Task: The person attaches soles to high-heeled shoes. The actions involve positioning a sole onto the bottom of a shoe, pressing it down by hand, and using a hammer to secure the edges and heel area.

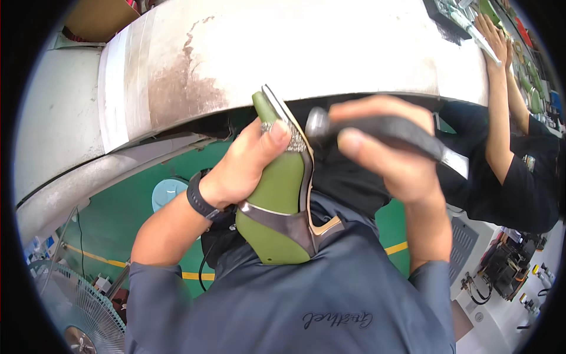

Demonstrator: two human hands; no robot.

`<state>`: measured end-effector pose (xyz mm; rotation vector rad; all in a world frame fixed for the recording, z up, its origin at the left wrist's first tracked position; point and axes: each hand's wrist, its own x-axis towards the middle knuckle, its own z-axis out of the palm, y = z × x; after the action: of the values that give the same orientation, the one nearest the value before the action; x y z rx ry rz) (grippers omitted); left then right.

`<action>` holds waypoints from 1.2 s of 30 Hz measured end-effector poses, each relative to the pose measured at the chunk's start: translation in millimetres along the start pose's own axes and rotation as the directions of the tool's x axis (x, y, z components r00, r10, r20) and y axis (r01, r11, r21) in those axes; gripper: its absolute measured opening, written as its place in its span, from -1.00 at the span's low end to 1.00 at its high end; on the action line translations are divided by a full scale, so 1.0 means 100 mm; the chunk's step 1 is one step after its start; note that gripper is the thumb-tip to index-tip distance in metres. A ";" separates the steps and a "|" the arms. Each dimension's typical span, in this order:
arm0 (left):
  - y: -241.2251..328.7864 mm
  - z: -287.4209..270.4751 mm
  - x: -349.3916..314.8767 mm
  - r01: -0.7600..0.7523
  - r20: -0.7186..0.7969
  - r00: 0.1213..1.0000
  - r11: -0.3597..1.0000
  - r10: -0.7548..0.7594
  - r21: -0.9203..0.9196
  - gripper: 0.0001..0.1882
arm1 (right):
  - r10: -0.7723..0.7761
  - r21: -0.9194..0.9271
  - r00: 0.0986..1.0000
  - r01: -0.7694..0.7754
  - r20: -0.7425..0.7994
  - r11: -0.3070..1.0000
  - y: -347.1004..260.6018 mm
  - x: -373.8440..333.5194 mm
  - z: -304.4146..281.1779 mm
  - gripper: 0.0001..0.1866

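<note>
My left hand [242, 162] is closed round a high-heeled sandal [303, 189] mounted on a green shoe last [277, 183]. The sandal has a glittery strap [298, 141] under my thumb, a dark strap round the ankle end and a pale sole edge. Its toe points away from me, and its heel juts to the right. My right hand [407, 159], slightly blurred by motion, grips a dark hammer [383, 130] with a rounded metal face at one end and a flat, pale other end. The rounded face is close beside the sole, apart from it or touching: I cannot tell.
A white, stained worktable [283, 53] spans the far side. A co-worker's arms [498, 112] reach over its right end, near tools and green shoe parts. A fan [79, 324] stands at lower left, a light blue stool [169, 193] on the green floor, and machinery [507, 265] at lower right.
</note>
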<state>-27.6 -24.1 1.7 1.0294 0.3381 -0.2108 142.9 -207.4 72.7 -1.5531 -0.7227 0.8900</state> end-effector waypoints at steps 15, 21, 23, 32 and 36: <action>0.24 -0.01 -0.26 -0.198 -0.165 0.974 0.929 0.152 -0.312 -0.17 | -0.538 -0.616 0.812 0.546 0.224 0.568 -0.02 -0.26 0.08 -0.52; 0.50 -0.08 -0.13 -0.286 -0.225 0.946 0.926 0.232 -0.246 -0.17 | -0.559 -0.779 0.718 0.598 0.415 0.189 0.12 -0.34 0.55 -0.31; 0.53 -0.14 -0.08 -0.326 -0.143 0.945 0.891 0.295 -0.316 -0.24 | -0.623 -0.788 0.707 0.572 0.336 0.225 0.11 -0.22 0.58 -0.36; 0.94 -0.44 -0.10 -0.414 -0.479 0.745 0.884 0.465 0.217 -0.42 | -0.317 -0.076 0.942 0.310 -0.113 0.948 -0.23 0.52 0.40 -0.19; 0.66 -0.78 0.02 -0.251 -0.424 0.449 0.566 0.787 0.785 -0.50 | -0.217 -0.181 0.976 0.208 -0.032 0.961 -0.15 0.88 0.39 -0.24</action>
<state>-17.2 76.2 17.3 1.8512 0.6816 0.8542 155.6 -110.9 72.1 -1.6117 -0.9329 0.6379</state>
